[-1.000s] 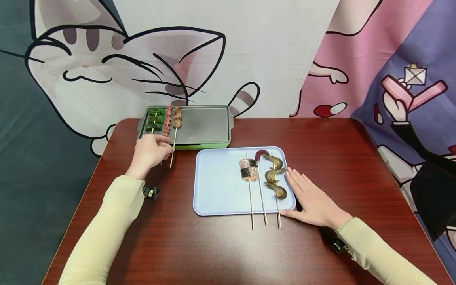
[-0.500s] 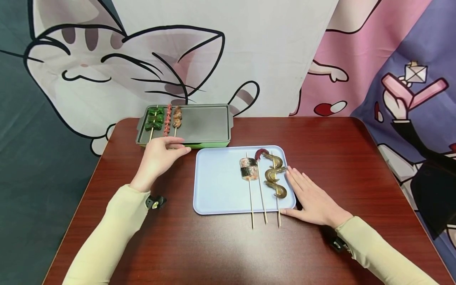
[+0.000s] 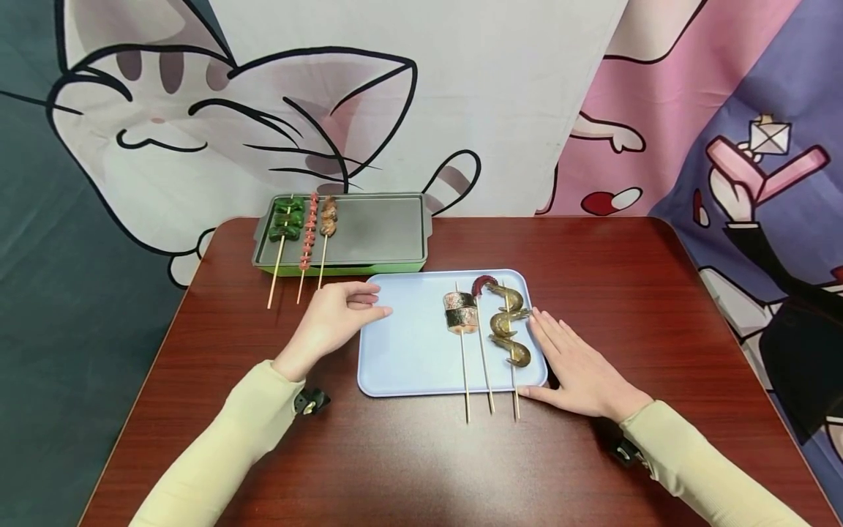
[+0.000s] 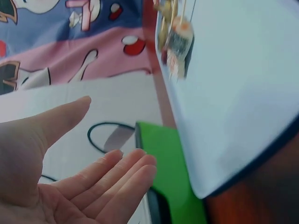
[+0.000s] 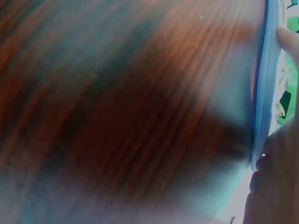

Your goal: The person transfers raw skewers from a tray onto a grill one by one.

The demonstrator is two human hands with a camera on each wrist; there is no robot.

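My left hand [image 3: 336, 318] hovers at the left edge of a pale blue tray [image 3: 402, 344], holding nothing. In the left wrist view its fingers [image 4: 117, 186] and thumb are extended and apart. My right hand [image 3: 586, 373] lies flat along the tray's right edge, fingers straight, thumb at the near corner. On the tray lie a fish-chunk skewer [image 3: 460, 313], a dark red tentacle skewer [image 3: 484, 284] and a shrimp skewer [image 3: 510, 322], sticks over the near rim. A green pepper skewer [image 3: 285, 223], a pinkish-red skewer [image 3: 309, 230] and a browned meat skewer [image 3: 328, 218] lie on a grill plate [image 3: 378, 230].
The grill plate sits on a green base [image 3: 388, 268] at the back left of the brown wooden table [image 3: 421, 468]. Skewer sticks jut over its front edge. Behind the table hangs a printed cloth [image 3: 500, 95].
My left hand has let go of the browned meat skewer and moved right and nearer, from the grill to the tray's left edge. The right hand has stayed put.
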